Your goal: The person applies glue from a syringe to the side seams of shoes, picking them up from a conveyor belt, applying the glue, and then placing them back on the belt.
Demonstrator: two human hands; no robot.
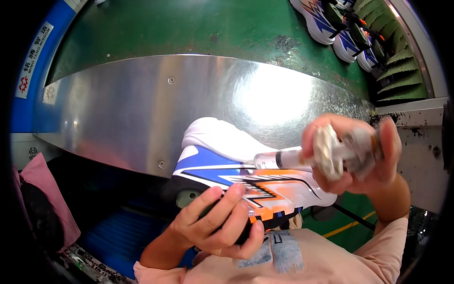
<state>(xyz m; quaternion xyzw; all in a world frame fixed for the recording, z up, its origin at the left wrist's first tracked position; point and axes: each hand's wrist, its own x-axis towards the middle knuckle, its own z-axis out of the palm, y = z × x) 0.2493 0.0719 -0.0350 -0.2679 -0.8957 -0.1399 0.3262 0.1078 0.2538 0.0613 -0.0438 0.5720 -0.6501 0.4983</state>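
Observation:
A sports shoe [208, 160] with a thick white sole and blue, white and orange side panels lies on its side in front of me, its sole edge turned away. My left hand [213, 225] grips it by the opening, fingertips resting on the orange and white panel. In my right hand [380, 170] is a clear syringe [269, 161] with whitish wrapping around its barrel. The syringe tip points left and is at the line where the blue panel meets the white sole; whether it touches cannot be seen. A dark, rounded form under the heel is partly hidden.
A curved steel ledge [123, 109] runs along the far side, with a green conveyor belt [189, 28] behind it. Several similar shoes [347, 45] stand by a green ridged rack [402, 66] at far right. Pink cloth [52, 199] hangs at left.

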